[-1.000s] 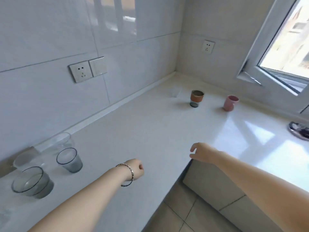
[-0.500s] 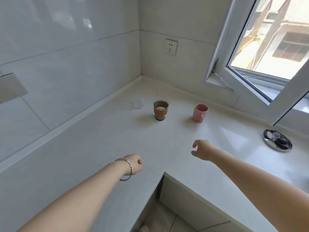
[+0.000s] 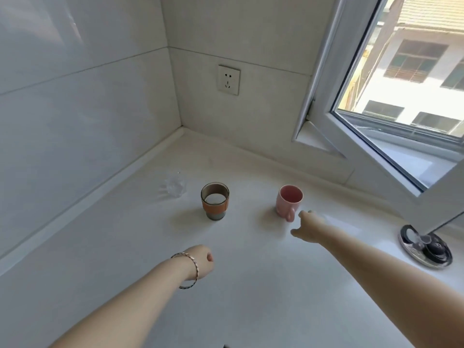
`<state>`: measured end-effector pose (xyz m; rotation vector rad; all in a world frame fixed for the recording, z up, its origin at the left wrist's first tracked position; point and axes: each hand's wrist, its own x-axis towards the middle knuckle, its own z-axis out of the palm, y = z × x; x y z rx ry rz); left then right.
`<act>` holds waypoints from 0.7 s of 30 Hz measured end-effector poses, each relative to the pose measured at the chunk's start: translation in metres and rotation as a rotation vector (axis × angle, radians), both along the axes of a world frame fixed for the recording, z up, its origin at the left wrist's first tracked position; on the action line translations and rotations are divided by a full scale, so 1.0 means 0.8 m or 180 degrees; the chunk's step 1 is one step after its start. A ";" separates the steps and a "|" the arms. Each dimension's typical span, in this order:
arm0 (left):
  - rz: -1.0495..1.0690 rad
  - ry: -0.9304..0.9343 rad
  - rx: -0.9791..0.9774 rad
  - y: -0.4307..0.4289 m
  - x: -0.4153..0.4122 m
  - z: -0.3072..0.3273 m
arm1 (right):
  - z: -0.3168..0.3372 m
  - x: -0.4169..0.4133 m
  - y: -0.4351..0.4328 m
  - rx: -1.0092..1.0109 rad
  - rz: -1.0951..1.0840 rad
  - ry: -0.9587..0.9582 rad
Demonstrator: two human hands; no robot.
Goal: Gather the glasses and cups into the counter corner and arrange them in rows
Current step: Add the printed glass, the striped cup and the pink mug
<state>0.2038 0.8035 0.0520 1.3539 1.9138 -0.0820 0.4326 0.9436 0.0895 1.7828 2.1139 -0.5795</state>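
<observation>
Three vessels stand upright near the counter corner [image 3: 190,139]: a small clear glass [image 3: 175,185] by the left wall, a brown cup with an orange band [image 3: 215,200] in the middle, and a pink mug [image 3: 288,202] to the right, its handle facing me. My right hand [image 3: 307,226] hovers just right of the mug's handle, fingers spread, holding nothing; whether it touches the handle I cannot tell. My left hand [image 3: 202,261], with a bracelet on the wrist, hangs over the white counter in front of the brown cup, fingers loosely curled and empty.
A white-framed window [image 3: 376,136] swings open inward over the counter's right side. A round metal lid with a black knob [image 3: 425,246] lies under it. A wall socket [image 3: 228,80] sits above the corner.
The view has swung right and closer to the corner; the glasses on the left have left the frame. My right hand has reached forward to the pink mug's handle.
</observation>
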 end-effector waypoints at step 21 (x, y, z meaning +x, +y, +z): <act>0.1027 -0.0099 -0.0280 0.080 0.043 -0.058 | -0.089 0.008 0.163 0.0185 -0.0009 0.0884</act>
